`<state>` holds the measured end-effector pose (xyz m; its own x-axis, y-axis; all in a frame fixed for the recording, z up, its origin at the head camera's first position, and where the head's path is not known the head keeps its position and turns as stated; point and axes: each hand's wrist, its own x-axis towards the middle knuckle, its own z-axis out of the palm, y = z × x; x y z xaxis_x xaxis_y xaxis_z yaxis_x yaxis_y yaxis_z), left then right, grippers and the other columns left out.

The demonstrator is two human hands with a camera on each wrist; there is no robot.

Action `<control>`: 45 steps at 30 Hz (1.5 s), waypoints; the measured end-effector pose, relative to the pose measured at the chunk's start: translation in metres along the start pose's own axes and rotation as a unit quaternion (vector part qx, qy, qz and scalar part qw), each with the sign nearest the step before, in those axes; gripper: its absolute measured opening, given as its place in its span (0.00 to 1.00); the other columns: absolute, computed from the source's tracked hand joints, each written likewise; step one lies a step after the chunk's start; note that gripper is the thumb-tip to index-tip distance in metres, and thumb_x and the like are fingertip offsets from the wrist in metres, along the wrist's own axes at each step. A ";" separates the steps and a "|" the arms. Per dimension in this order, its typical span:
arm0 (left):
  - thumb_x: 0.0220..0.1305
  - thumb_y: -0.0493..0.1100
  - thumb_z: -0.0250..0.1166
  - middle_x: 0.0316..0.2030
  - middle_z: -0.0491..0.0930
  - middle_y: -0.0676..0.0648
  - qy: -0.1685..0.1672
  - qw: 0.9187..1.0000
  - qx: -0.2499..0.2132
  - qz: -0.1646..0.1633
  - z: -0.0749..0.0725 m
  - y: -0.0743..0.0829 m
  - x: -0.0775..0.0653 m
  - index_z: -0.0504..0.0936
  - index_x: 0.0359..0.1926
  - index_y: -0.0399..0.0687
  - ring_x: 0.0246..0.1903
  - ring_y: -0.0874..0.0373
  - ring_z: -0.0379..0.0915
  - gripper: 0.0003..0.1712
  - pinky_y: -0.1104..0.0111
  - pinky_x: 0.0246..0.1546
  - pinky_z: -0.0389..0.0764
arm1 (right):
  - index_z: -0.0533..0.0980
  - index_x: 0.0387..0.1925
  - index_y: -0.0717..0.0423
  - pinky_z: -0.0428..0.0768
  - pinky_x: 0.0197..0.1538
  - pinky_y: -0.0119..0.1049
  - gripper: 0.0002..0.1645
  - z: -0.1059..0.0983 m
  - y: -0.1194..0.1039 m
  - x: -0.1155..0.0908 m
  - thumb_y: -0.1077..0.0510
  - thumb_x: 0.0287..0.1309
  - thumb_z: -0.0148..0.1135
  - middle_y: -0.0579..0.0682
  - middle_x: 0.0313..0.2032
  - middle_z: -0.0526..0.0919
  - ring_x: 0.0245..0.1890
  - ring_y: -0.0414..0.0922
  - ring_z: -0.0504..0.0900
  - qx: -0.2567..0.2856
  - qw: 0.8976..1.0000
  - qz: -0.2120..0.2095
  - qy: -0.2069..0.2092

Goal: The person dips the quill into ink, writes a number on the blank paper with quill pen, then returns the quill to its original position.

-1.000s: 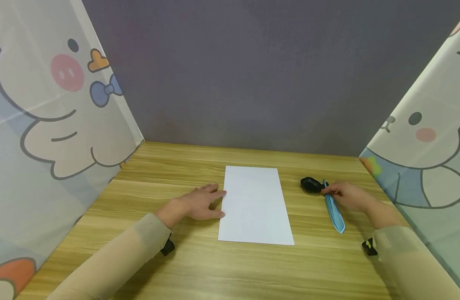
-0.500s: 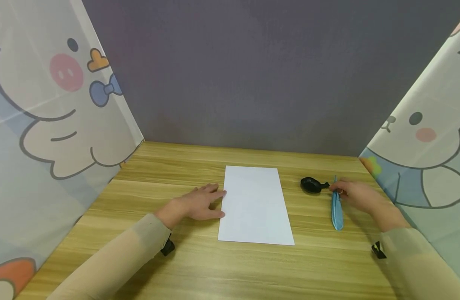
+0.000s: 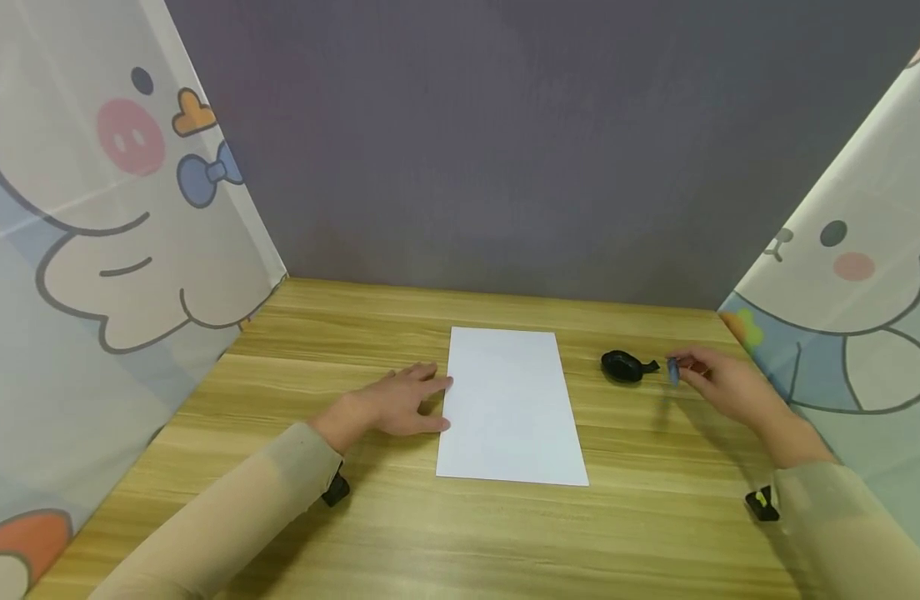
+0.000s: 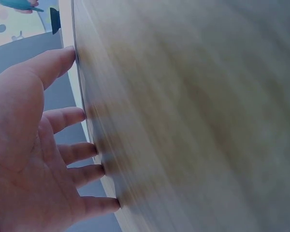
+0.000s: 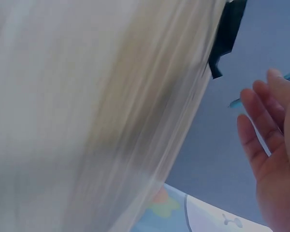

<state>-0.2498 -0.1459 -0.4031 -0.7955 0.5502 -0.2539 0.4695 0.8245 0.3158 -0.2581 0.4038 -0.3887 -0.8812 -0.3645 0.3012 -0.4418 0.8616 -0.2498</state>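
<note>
In the head view my left hand [image 3: 400, 404] lies with fingers spread, thumb and index fingertip at the left edge of a white sheet of paper [image 3: 511, 404]. The left wrist view shows its fingertips down on the tabletop. On the right, my right hand [image 3: 718, 379] pinches a slim, light-blue, leaf-shaped piece [image 3: 673, 372] between thumb and fingers. It is raised above the table, seen nearly end-on, with a shadow below; in the right wrist view its pointed tip [image 5: 236, 103] shows past the fingers. Just left of it sits a small black pan [image 3: 622, 367], handle toward my right hand.
The wood-grain table [image 3: 400, 533] runs back to a dark grey panel [image 3: 497, 150]. Cartoon-printed cloths hang at the left [image 3: 152, 250] and the right [image 3: 842, 333] of the table. Each wrist carries a small black device.
My right hand has lifted the blue piece off the table and shifted slightly right, away from the pan's handle. The piece has turned from lengthwise to nearly end-on. My left hand stays put.
</note>
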 end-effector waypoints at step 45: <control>0.79 0.71 0.59 0.89 0.46 0.38 0.001 1.000 -0.003 0.000 0.000 -0.001 0.000 0.58 0.89 0.59 0.88 0.35 0.42 0.48 0.32 0.84 0.49 | 0.77 0.67 0.77 0.90 0.43 0.32 0.29 0.009 -0.018 0.014 0.52 0.88 0.52 0.65 0.45 0.92 0.39 0.30 0.88 0.229 0.965 0.129 0.009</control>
<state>-0.2503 -0.1467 -0.4035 -0.7964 0.5494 -0.2527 0.4670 0.8242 0.3203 -0.2637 0.3801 -0.3878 -0.9703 -0.1497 0.1902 -0.2408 0.6744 -0.6980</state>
